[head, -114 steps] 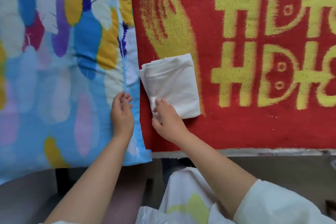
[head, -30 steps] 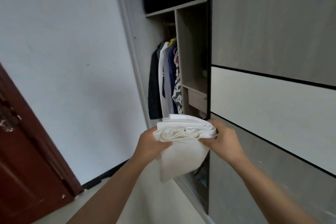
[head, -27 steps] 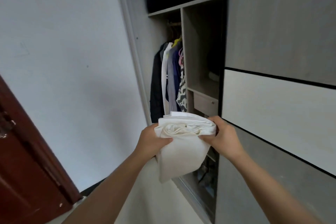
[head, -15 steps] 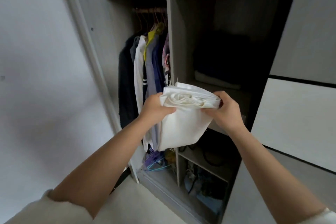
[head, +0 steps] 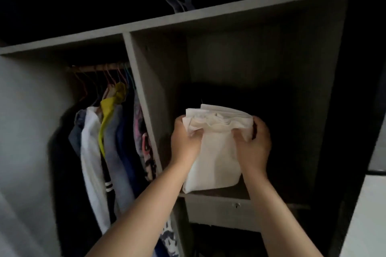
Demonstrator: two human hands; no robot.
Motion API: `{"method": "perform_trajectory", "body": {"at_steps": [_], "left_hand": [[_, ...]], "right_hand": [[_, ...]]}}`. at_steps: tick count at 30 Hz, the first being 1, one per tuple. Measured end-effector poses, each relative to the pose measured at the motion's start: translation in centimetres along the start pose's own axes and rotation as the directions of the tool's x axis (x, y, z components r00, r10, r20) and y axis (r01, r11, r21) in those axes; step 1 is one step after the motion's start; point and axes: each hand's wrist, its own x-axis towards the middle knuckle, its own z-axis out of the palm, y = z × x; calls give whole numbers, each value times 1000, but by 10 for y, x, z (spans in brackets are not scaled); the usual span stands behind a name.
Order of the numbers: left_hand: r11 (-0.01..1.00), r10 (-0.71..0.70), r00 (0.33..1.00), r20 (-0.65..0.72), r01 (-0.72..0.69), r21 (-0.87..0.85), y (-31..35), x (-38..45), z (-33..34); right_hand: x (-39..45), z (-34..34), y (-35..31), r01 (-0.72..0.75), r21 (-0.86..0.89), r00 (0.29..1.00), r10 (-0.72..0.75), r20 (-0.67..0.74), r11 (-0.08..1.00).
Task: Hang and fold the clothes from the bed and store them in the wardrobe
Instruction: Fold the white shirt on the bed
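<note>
Left hand (head: 184,142) and right hand (head: 253,142) both grip folded white cloth (head: 215,152) by its top corners, frame centre, inside open wardrobe (head: 229,16) compartment, lower edge over shelf (head: 240,195). Hanging clothes (head: 108,146) left of divider.
</note>
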Motion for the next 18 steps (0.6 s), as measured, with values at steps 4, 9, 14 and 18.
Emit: {"method": "perform_trajectory", "body": {"at_steps": [4, 9, 14, 18], "left_hand": [[987, 9, 989, 147, 15, -160, -7, 39, 39], [969, -44, 969, 242, 100, -224, -7, 73, 81], [919, -101, 949, 298, 203, -337, 12, 110, 128], [895, -123, 940, 318, 243, -374, 34, 160, 173]], "right_hand": [[34, 13, 10, 41, -53, 981, -50, -186, 998], [69, 20, 19, 162, -295, 910, -258, -325, 942], [133, 19, 13, 141, -496, 839, -369, -400, 857], [193, 16, 7, 213, -624, 810, -493, -317, 752]]}}
